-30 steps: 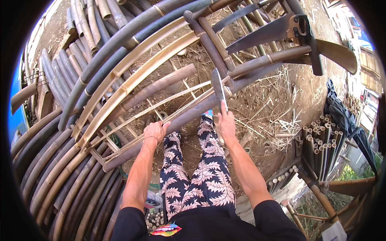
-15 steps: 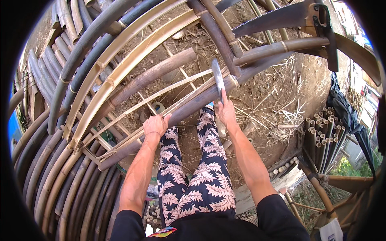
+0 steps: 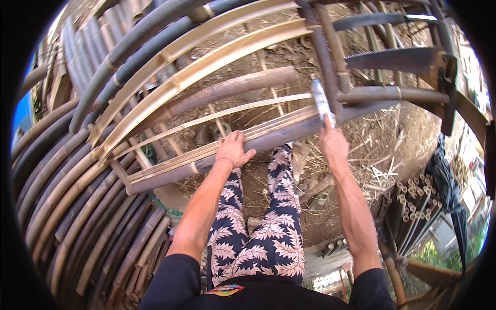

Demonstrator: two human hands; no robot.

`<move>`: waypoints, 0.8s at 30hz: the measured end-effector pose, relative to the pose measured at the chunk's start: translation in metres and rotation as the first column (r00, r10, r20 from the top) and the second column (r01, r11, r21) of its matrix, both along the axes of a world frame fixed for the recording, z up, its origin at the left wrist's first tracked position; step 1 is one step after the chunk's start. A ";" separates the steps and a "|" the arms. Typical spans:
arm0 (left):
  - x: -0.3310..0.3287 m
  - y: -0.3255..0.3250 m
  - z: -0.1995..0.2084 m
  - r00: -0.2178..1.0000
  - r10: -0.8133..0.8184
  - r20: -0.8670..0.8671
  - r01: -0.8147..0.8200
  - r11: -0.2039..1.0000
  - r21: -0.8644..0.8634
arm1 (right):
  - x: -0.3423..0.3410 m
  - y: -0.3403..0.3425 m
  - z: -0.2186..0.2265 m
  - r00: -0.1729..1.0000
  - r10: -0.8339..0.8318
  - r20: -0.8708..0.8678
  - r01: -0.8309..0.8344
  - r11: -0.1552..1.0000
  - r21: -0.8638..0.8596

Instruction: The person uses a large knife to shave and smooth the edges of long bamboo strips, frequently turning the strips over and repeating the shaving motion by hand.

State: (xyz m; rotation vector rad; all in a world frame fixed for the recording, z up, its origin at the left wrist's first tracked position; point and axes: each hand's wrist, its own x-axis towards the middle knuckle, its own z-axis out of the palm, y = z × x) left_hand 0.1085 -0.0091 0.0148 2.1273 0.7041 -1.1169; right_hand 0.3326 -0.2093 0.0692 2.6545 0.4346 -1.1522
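My right hand is closed round the handle of a long-bladed knife. Its blade points away from me, beside the right end of several thin split bamboo strips. These strips lie along the top of a dark bamboo pole that crosses in front of my legs. Over the strips rests my left hand, fingers laid across them and thumb spread to the right. A single pale bamboo strip runs just beyond the bundle. The knife's handle is hidden in my fist.
Halved bamboo lengths and a thick bamboo piece lie across the rack beyond. A handsaw rests at the far right. Stacked poles fill the left. Cut bamboo tubes stand at right, near shavings on the ground.
The whole view has shifted, so the rack sits farther right. My left hand has loosened from a curled grip and lies flatter. The strips now sit closer along the pole. The right hand keeps the knife.
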 end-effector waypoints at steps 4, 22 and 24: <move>-0.012 0.032 -0.012 0.993 0.048 0.104 -0.036 0.992 -0.118 | 0.029 0.003 0.003 0.971 0.162 -0.173 -0.187 0.972 -0.139; -0.021 0.107 0.008 0.932 -0.071 0.356 0.016 0.988 0.154 | -0.273 -0.258 0.132 0.537 -0.833 -0.137 0.827 0.487 0.279; 0.003 0.087 0.066 0.886 -0.005 0.464 -0.038 0.996 0.083 | -0.301 -0.273 0.149 0.280 -0.939 -0.198 0.951 0.244 0.189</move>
